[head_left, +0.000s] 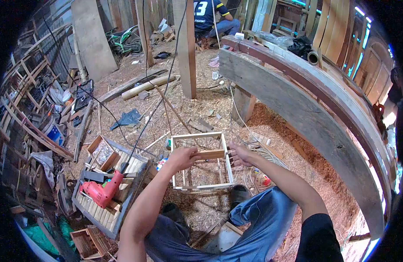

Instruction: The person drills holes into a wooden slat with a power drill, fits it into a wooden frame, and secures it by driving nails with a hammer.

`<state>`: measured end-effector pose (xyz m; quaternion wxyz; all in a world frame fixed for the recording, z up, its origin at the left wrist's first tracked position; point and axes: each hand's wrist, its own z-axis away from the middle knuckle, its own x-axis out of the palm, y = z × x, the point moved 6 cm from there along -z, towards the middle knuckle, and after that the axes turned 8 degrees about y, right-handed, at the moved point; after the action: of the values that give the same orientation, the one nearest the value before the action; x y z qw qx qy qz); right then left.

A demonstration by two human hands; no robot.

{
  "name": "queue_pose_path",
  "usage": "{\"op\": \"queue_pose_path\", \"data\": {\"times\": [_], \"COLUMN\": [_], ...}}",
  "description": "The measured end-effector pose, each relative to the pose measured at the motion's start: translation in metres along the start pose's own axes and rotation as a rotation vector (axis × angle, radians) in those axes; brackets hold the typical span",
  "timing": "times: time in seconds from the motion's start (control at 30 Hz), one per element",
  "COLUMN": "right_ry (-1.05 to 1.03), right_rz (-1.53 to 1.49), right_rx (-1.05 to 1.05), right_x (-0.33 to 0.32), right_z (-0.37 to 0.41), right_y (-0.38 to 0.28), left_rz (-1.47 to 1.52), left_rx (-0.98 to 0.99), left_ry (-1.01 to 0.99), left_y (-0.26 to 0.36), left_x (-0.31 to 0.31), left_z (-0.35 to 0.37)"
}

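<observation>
A small box-shaped frame of pale wooden strips (pixel 204 187) stands in front of me, between my knees and the long beams. Across its middle runs a short wooden slat (pixel 211 154). My left hand (pixel 184 158) is closed on the slat's left end, with fingers curled at the frame's left side. At the opposite side, my right hand (pixel 240 155) has its fingers spread apart, fingertips right by the slat's right end and the frame's upright.
On my left, a red power drill (pixel 103 190) lies on a slatted bench (pixel 140 168) beside a wooden box of small bits (pixel 102 153). A thick plank (pixel 297 100) curves along the right. Coiled cable (pixel 254 174) lies on shavings. A person (pixel 214 19) squats at the back.
</observation>
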<state>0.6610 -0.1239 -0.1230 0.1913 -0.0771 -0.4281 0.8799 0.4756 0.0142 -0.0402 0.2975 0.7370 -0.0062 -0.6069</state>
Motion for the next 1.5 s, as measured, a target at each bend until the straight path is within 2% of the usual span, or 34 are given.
{"op": "queue_pose_path", "data": {"times": [0.1,0.17,0.3,0.37,0.4,0.47,0.53,0.6,0.63,0.7,0.77,0.83,0.87,0.93,1.03,1.1,1.13,1.2,1.27,1.3,1.33,1.37,1.43,1.5], "right_ry": [-0.015,-0.052,-0.054,0.000,-0.028,-0.104,-0.193,0.347,0.329,0.411,0.336,0.589,0.594,0.401,0.330,0.387,0.442,0.446,0.450,0.454,0.424,0.397,0.376,0.343], "right_rz": [0.083,0.122,0.183,0.171,0.061,-0.005,-0.061,0.533,0.550,1.101,0.998,1.185,1.183,1.320,1.377,1.367,1.362,1.352,1.394,1.385,1.339,1.293,1.257,1.238], "right_rx": [0.032,-0.046,-0.080,-0.149,-0.082,-0.094,-0.107,-0.341,-0.354,-0.828,-0.794,-1.012,-1.009,-1.221,-1.265,-1.235,-1.200,-1.195,-1.179,-1.169,-1.185,-1.196,-1.164,-1.250], "right_x": [0.007,0.013,0.024,0.028,0.026,0.014,0.028,0.015,0.014,0.026,0.026,0.037,0.043,0.068,0.070,0.065,0.062,0.058,0.057,0.058,0.060,0.062,0.063,0.071], "right_z": [0.000,0.003,0.017,0.028,0.018,-0.012,-0.021,0.018,0.012,0.021,0.028,0.052,0.058,0.073,0.051,0.047,0.046,0.046,0.049,0.049,0.051,0.052,0.048,0.047], "right_y": [-0.001,-0.007,-0.019,-0.022,-0.011,0.013,0.011,-0.025,-0.025,-0.041,-0.039,-0.056,-0.059,-0.067,-0.060,-0.059,-0.062,-0.063,-0.062,-0.061,-0.059,-0.057,-0.050,-0.045], "left_rz": [0.008,0.003,-0.019,-0.034,-0.015,-0.086,-0.055,-0.122,-0.139,-0.127,-0.107,0.019,0.048,0.085,0.161,0.185,0.220,0.053,0.218,0.173,0.227,0.223,0.413,0.503], "left_rx": [0.008,0.106,0.108,0.079,0.117,0.086,0.154,0.152,0.153,0.123,0.112,0.139,0.117,0.115,0.075,0.209,0.124,-0.058,-0.346,-0.498,-0.661,-0.658,-0.863,-0.821], "left_ry": [0.030,0.100,0.117,0.130,0.154,0.093,0.137,0.122,0.103,0.064,0.008,0.109,0.115,0.114,0.086,0.338,0.421,0.516,0.504,0.449,0.095,0.076,-0.227,-0.244], "left_y": [-0.007,-0.013,-0.004,0.003,0.004,0.003,0.000,-0.003,0.001,-0.003,-0.006,-0.013,-0.013,-0.008,-0.009,-0.008,-0.017,-0.049,-0.088,-0.092,-0.112,-0.120,-0.132,-0.118], "left_x": [0.007,0.017,0.019,0.017,0.020,0.025,0.026,0.029,0.027,0.022,0.026,0.022,0.020,0.017,0.013,-0.017,-0.028,-0.050,-0.051,-0.052,-0.036,-0.032,0.003,0.006], "left_z": [0.005,0.002,-0.001,0.004,0.004,0.004,0.003,0.006,0.009,0.009,0.011,0.007,0.005,0.002,0.003,0.006,0.009,0.018,0.035,0.051,0.056,0.065,0.088,0.093]}}
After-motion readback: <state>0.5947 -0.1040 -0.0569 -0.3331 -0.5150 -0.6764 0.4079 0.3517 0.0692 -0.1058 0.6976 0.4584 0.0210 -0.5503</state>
